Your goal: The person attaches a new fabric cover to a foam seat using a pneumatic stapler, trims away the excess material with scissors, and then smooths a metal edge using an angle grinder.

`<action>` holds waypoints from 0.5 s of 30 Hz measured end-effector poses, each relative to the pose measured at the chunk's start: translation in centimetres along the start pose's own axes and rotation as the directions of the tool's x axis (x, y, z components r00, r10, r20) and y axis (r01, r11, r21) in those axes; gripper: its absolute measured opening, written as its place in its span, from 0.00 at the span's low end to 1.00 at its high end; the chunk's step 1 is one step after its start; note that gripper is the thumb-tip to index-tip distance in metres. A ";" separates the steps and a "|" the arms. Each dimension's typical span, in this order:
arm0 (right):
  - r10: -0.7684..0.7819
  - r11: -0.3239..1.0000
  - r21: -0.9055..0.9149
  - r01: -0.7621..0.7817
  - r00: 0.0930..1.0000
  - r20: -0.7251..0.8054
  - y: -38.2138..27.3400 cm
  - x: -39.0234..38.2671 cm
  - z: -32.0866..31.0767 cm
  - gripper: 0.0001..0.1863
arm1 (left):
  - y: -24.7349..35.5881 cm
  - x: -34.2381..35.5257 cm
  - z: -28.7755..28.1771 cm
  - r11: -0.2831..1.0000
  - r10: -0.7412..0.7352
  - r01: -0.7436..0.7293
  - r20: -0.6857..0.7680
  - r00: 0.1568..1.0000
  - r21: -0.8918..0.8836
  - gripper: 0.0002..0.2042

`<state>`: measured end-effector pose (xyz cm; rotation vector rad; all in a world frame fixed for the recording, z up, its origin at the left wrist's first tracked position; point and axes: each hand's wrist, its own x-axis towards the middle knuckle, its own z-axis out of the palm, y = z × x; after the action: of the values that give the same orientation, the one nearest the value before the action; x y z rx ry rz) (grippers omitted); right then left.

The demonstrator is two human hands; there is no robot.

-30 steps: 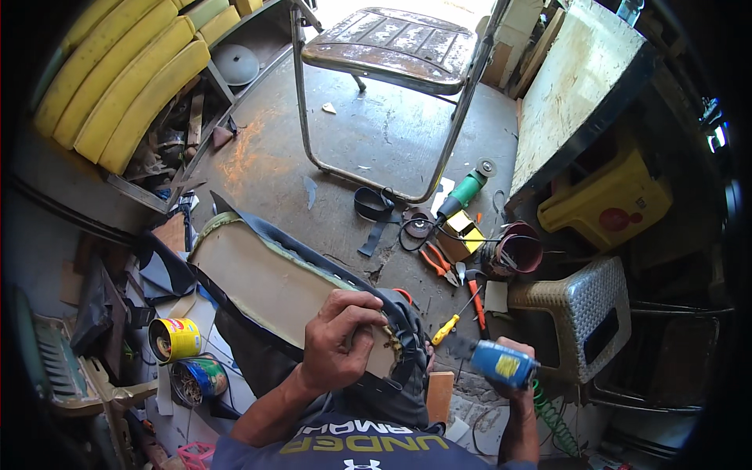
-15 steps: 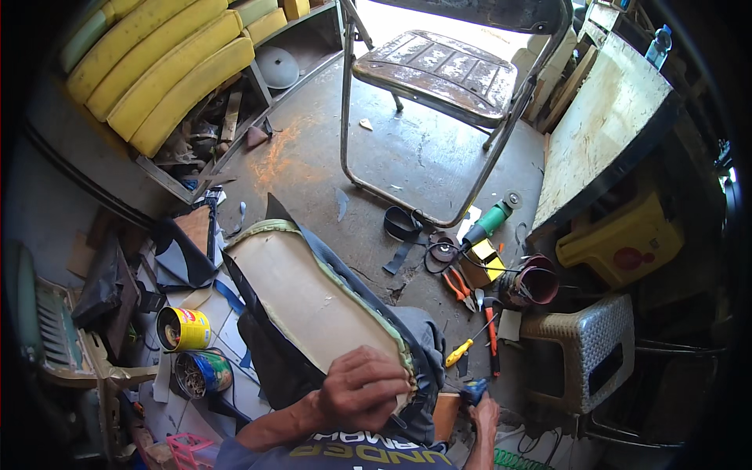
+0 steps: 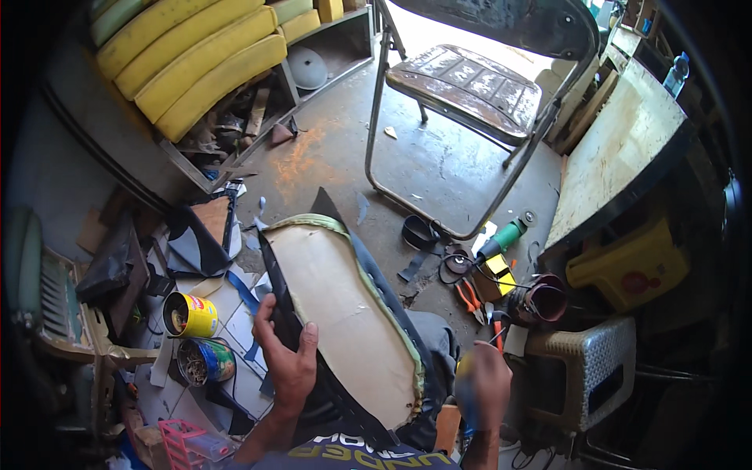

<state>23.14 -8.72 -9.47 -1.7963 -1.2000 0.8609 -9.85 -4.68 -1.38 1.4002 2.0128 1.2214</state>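
Note:
Across my lap lies a long seat panel (image 3: 345, 301), a pale board edged with greenish-yellow foam. Dark cover material (image 3: 294, 313) surrounds it, with a pointed flap at the far end. My left hand (image 3: 290, 360) is at the panel's left side, thumb and fingers apart, over or against the dark cover; I cannot tell whether it touches. To the right of the panel, my right hand (image 3: 492, 380) is blurred by motion and closed around a blue-handled tool (image 3: 468, 403), whose working end cannot be made out. A yellow-handled screwdriver (image 3: 465, 365) lies partly hidden behind that hand.
Pliers (image 3: 468, 296), a green angle grinder (image 3: 505, 237) and a reddish can (image 3: 544, 299) are at the right, beside a woven-pattern stool (image 3: 583, 368). Two tins, one yellow (image 3: 200, 315), stand left. Ahead is a worn folding chair (image 3: 470, 90); yellow cushions (image 3: 207, 59) fill the far left.
My left hand has left the panel's near right edge for its left side and opened. My right hand has risen with the blue-handled tool. The whole view has shifted slightly.

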 end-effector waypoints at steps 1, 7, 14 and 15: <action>-0.058 0.997 0.061 0.055 0.997 0.045 -3.1 0.2 0.8 0.17 | 0.1 0.0 0.4 0.999 0.047 -0.047 -0.021 0.999 -0.018 0.34; -0.400 0.905 -0.125 0.407 0.913 0.074 -10.0 -0.3 4.0 0.25 | 3.6 0.7 2.9 0.948 0.312 -0.318 0.152 0.938 0.015 0.23; -0.412 0.911 0.010 0.412 0.909 0.062 -11.7 -2.1 4.9 0.27 | 2.8 1.7 3.7 0.902 0.312 -0.197 0.264 0.913 -0.384 0.24; -0.367 0.926 0.110 0.361 0.929 0.043 -11.6 -2.7 5.3 0.26 | 3.0 1.4 3.9 0.795 0.273 -0.068 0.255 0.928 -0.602 0.25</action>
<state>13.10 -7.31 -1.33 -1.4116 -1.4477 0.7478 -5.99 -1.40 -0.77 1.3647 1.1491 1.4104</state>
